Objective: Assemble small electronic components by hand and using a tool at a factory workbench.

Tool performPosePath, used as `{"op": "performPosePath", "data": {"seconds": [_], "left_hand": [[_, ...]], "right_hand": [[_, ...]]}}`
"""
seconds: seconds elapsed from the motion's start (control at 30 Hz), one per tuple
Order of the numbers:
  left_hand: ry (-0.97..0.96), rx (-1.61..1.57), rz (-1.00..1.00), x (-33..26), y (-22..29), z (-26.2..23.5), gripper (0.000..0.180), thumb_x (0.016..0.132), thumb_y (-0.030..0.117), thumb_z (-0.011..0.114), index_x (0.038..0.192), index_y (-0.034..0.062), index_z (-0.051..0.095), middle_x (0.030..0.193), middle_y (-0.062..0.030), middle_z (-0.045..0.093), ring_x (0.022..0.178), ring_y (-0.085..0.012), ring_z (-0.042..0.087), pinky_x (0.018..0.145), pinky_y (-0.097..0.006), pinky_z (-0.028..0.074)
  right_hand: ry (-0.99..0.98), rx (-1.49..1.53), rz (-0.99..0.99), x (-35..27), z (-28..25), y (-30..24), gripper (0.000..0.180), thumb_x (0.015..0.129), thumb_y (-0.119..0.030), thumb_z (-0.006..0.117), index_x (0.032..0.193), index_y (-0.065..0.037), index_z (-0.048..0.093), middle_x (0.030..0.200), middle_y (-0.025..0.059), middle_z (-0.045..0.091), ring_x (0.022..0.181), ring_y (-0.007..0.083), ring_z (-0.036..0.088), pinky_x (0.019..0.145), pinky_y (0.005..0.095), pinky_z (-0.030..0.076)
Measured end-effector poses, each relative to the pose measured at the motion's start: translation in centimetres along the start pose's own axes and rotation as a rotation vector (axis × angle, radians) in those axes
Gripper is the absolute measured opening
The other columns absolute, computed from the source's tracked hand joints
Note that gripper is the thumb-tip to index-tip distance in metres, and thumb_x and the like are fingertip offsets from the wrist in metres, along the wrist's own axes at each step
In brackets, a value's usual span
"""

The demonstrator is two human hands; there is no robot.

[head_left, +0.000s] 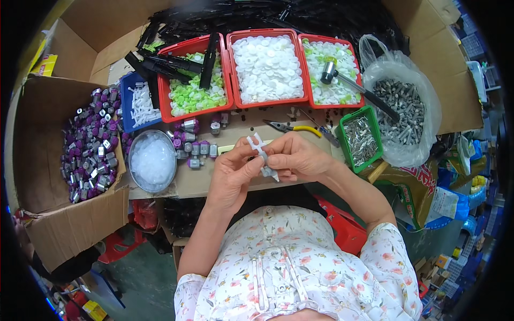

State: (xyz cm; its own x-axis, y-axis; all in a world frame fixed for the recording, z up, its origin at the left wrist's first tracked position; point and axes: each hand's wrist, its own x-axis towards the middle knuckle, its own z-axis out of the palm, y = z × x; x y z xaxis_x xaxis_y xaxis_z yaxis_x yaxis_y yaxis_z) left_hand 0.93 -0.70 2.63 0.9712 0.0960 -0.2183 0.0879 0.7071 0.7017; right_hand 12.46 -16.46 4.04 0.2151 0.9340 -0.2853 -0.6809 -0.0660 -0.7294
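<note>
A white plastic part (258,143) with a forked top and a pointed lower end is held upright between my two hands, over the near edge of the cardboard-covered table. My left hand (234,170) pinches it from the left, thumb against its middle. From the right, my right hand (300,158) presses its thumb on the same part, with the other fingers curled behind. Something grey shows at the part's middle, partly hidden by the thumbs. Just left of the hands lie several small motors (195,148) with purple ends. Beyond my right hand rest yellow-handled pliers (294,128).
Red trays (233,69) of white and green discs line the back, black plastic strips (209,61) across one. A hammer (356,85) lies over the right tray. Around stand a green basket (342,131) of metal pins, a bag (428,107) of grey pieces, a bowl (152,160) and a motor box (37,176).
</note>
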Motion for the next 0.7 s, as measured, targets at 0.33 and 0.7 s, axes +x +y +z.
{"op": "performPosePath", "data": {"seconds": [0.33,0.7], "left_hand": [[0.213,0.246,0.183,0.2,0.7,0.6,0.020,0.084,0.000,0.076,0.103,-0.0027,0.071,0.090,-0.0033,0.070,0.078,-0.0085,0.063,0.074,-0.022,0.050],[0.104,0.445,0.211,0.0,1.2,0.8,0.017,0.088,-0.001,0.070,0.103,-0.0079,0.070,0.089,-0.0077,0.065,0.073,-0.0110,0.064,0.065,-0.022,0.055]], "right_hand": [[0.440,-1.012,-0.480,-2.0,2.0,-0.5,0.019,0.088,-0.013,0.070,0.102,-0.001,0.067,0.078,0.0040,0.062,0.070,0.0106,0.059,0.059,0.0265,0.045],[0.356,-1.143,-0.467,-2.0,2.2,-1.5,0.015,0.090,-0.013,0.067,0.092,0.001,0.063,0.076,0.0101,0.060,0.065,0.0226,0.057,0.058,0.0349,0.042]]}}
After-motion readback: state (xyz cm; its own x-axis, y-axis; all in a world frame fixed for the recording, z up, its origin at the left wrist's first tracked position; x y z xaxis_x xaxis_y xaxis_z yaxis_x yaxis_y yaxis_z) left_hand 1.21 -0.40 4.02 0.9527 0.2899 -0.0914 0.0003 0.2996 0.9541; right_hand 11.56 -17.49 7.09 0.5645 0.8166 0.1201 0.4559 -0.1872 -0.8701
